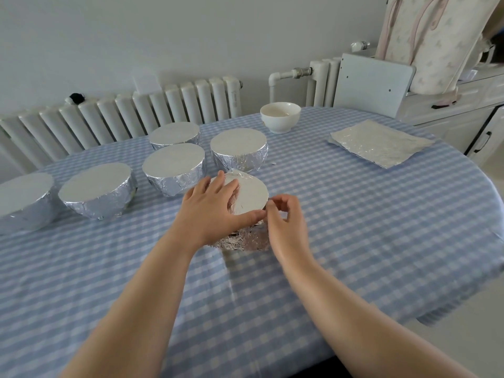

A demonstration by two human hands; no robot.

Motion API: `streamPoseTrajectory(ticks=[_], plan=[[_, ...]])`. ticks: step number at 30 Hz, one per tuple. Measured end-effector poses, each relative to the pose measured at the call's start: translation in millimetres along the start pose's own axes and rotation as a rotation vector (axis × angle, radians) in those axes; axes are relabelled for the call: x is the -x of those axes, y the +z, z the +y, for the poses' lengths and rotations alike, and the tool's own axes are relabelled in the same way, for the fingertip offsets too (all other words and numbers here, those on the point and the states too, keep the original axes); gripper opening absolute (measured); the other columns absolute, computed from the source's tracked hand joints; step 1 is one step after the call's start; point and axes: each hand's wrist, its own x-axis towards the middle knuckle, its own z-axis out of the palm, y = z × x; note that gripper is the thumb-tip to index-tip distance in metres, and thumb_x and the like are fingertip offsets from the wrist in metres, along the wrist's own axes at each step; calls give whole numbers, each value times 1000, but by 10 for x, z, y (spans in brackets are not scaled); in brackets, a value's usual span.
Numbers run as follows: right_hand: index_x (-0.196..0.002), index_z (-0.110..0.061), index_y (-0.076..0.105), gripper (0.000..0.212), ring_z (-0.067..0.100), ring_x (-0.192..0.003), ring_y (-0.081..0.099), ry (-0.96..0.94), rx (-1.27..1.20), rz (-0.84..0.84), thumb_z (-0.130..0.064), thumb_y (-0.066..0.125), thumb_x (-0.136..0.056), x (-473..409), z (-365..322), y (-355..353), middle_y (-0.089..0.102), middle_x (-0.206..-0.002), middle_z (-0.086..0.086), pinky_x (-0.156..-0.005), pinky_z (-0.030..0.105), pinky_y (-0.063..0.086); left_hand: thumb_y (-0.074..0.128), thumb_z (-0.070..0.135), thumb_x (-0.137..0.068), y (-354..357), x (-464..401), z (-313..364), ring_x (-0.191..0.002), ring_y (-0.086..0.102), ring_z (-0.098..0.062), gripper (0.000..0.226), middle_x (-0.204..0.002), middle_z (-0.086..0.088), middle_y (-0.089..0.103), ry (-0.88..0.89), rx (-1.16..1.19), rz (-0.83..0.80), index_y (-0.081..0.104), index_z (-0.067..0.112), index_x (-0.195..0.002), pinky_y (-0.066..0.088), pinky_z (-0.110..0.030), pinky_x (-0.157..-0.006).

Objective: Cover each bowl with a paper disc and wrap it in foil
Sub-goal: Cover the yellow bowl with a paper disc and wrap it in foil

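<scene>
A person's two bare arms reach over a table covered in a blue-and-white checked tablecloth. Between the hands sits a round bowl half wrapped in crinkled silver foil, topped by a white paper disc. The left hand lies spread on the disc, fingers straight, pressing it flat. The right hand pinches the foil edge at the bowl's right rim with curled fingertips.

The step in hand appears to be folding foil up over the disc's edge. The next move likely calls for working round the rim, creasing foil tight.

Five finished foil-wrapped bowls stand behind and to the left. A bare white ceramic bowl and a flat sheet of foil wait farther back.

The left hand hides the bowl's left side, so how far the foil reaches there cannot be told. The leftmost wrapped bowl is cut off at the frame edge.
</scene>
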Motion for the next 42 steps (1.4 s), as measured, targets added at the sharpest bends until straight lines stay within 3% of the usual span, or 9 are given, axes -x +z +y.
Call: streamPoseTrajectory(ticks=[4,8,11,14,19,27,31,36,42], plan=[[-91,-26,57,29,-2,-67,57,91,6,-77,-56,56,-91,-12,-37,-52,65,-88,-12,-60,19,40,12,101,-50,30,-31,-40,-150,-1,-15,126,-166,7,1,9,-9,14,15,33,-156,7,-46,-120],[-91,-20,55,27,1,-59,52,101,70,-88,-45,65,-89,-86,-25,-51,55,-81,-11,-56,20,37,10,101,-48,33,-33,-49,-151,-3,-17,128,-166,6,-1,29,22,-1,14,33,-157,6,-48,-120],[-85,-19,56,24,10,-64,55,89,69,-87,-39,69,-87,-217,-19,-30,58,-77,-5,-60,29,46,1,97,-57,-9,-24,-100,-151,0,-17,118,-166,6,3,10,79,-5,20,34,-155,7,-47,-120],[-81,-18,58,22,7,-54,53,107,65,-125,-36,70,-87,-425,-76,-58,57,-66,-6,-48,22,43,2,79,-81,16,53,-150,-149,5,-17,91,-165,4,12,-12,174,66,31,29,-152,8,-38,-119],[-77,-21,58,22,12,-57,51,150,102,-262,-36,71,-86,-664,-141,-124,58,-65,-5,-51,22,37,2,78,-85,299,154,-133,-148,6,-20,96,-164,-1,18,-65,208,270,22,16,-156,13,-37,-122],[-89,-23,65,19,1,-78,63,-280,245,-10,-41,62,-94,-452,22,-24,68,-83,-12,-70,17,45,14,85,-73,383,162,-127,-145,16,-21,109,-161,0,27,-106,287,408,19,14,-156,23,-40,-118],[-86,-16,69,23,-6,-55,59,-172,77,-34,-38,67,-92,-386,23,-27,65,-62,-12,-58,16,46,20,87,-72,407,162,-121,-145,17,-21,112,-160,-1,28,-109,331,430,20,13,-156,25,-40,-118],[-82,-13,69,31,6,-56,59,-9,-33,-31,-43,67,-91,-392,49,9,64,-59,-11,-58,33,52,33,88,-74,407,174,-97,-145,18,-19,109,-159,1,30,-130,432,456,23,16,-155,27,-42,-117],[-78,-12,69,30,6,-59,61,88,-207,-37,-37,64,-94,-373,37,48,68,-65,-5,-57,25,49,39,83,-69,397,189,-50,-146,16,-14,110,-159,3,30,-152,534,480,22,17,-156,26,-40,-118]])
